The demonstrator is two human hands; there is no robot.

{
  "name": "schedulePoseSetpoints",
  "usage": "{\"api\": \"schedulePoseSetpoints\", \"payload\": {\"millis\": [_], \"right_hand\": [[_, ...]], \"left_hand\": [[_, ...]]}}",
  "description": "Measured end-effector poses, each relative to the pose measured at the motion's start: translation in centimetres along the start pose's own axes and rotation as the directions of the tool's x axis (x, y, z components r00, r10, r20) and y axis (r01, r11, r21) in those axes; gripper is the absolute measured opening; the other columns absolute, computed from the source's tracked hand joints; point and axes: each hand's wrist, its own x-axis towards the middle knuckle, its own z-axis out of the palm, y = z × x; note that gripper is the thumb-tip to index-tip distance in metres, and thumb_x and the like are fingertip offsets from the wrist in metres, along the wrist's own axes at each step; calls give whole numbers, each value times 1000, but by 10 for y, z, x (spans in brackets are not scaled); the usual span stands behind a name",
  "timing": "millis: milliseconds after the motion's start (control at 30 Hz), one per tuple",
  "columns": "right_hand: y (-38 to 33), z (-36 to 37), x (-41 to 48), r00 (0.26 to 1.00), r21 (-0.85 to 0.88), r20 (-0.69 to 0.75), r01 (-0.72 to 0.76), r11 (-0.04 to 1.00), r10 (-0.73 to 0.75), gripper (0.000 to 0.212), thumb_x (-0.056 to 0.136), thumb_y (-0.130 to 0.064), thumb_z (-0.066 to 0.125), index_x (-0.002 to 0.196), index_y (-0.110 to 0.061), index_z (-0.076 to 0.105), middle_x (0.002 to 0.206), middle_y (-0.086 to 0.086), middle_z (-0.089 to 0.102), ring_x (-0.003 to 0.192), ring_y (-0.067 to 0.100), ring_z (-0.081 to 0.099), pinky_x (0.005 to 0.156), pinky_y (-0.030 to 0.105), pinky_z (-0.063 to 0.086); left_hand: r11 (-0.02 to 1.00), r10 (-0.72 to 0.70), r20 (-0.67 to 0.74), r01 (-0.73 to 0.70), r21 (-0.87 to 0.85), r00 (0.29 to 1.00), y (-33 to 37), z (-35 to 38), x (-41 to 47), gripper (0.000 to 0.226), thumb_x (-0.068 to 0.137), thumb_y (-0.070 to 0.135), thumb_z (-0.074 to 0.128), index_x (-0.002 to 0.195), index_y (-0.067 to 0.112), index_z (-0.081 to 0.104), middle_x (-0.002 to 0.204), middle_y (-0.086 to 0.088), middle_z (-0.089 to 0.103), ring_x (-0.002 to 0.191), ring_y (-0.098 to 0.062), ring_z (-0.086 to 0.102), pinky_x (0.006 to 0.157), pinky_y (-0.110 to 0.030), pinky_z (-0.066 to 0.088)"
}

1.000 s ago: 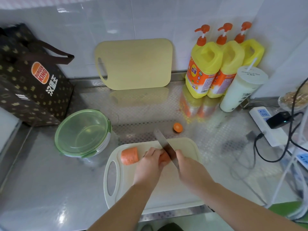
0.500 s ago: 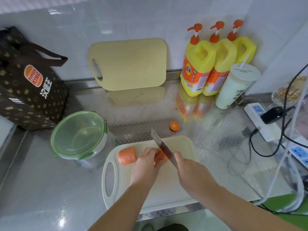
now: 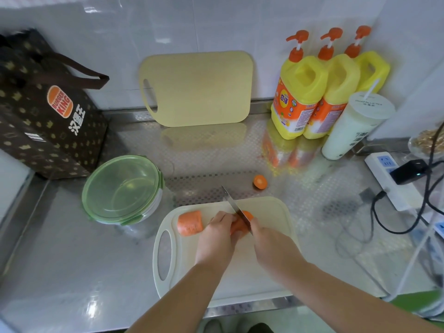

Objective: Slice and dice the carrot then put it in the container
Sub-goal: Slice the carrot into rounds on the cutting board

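Steel worktop [image 3: 72, 272], white tiled wall [image 3: 216, 25]. Front edge: left hand [image 3: 216, 236] holds carrot [image 3: 237, 225], fingers curled; right hand [image 3: 271, 243] grips knife [image 3: 234, 205].

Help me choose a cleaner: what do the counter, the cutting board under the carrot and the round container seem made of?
Counter: likely stainless steel, embossed, mirrors the bottles. Cutting board: probably matte cream plastic, moulded handle slot. Container: clear body, glass or plastic, under a translucent green plastic clip lid.
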Motion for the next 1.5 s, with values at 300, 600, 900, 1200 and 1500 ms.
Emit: {"api": "schedulePoseSetpoints", "payload": {"millis": [300, 600, 900, 1200, 1500], "right_hand": [[0, -17, -13, 991, 18, -133, -12, 1000, 14, 13, 101, -16, 35, 113, -19, 38, 65, -9, 40, 51, 5, 37, 43, 23, 24], [-4, -21, -28, 996, -57, -91, -8, 998, 2, 30, 96, -6, 33, 123, -18, 33, 65, -9, 38, 51, 3, 35, 43, 21, 22], [-4, -15, -23, 999, -44, -51, 5, 999, -7, 39, 95, -4, 33, 133, -16, 28, 66, -7, 39, 53, 5, 36, 44, 21, 24], [0, 1, 2, 1000, -3, -10, -25, 1000, 25, 27, 95, -5, 34, 121, -13, 37, 65, -6, 39, 57, 14, 44, 45, 23, 26], [1, -20, -15, 991, -14, -132, 3, 1000, -5, 25, 100, -13, 34, 124, -17, 37, 65, -11, 39, 50, 2, 37, 43, 20, 22]], "left_hand": [[999, 19, 2, -19, -37, 1000, -1, -2, -3, 32, 90, 22, 61, 121, 17, 60, 119, 6, 56, 104, -9, 54, 85, -14, 39], [999, -32, -8, 32, -13, 999, 1, -4, -5, 31, 90, 18, 60, 120, 19, 60, 118, 8, 56, 101, -7, 55, 78, -7, 32], [999, -50, -12, 50, -15, 999, 2, -5, -5, 29, 90, 14, 60, 119, 16, 61, 116, 7, 56, 99, -8, 56, 75, -8, 31], [997, -80, 21, 80, -23, 997, 1, -6, -2, 29, 89, 14, 61, 118, 17, 60, 116, 6, 56, 100, -12, 57, 78, -14, 39], [996, -83, 16, 84, -35, 996, 3, -7, -4, 31, 89, 16, 62, 120, 16, 59, 118, 7, 55, 102, -10, 56, 82, -14, 39]]}}
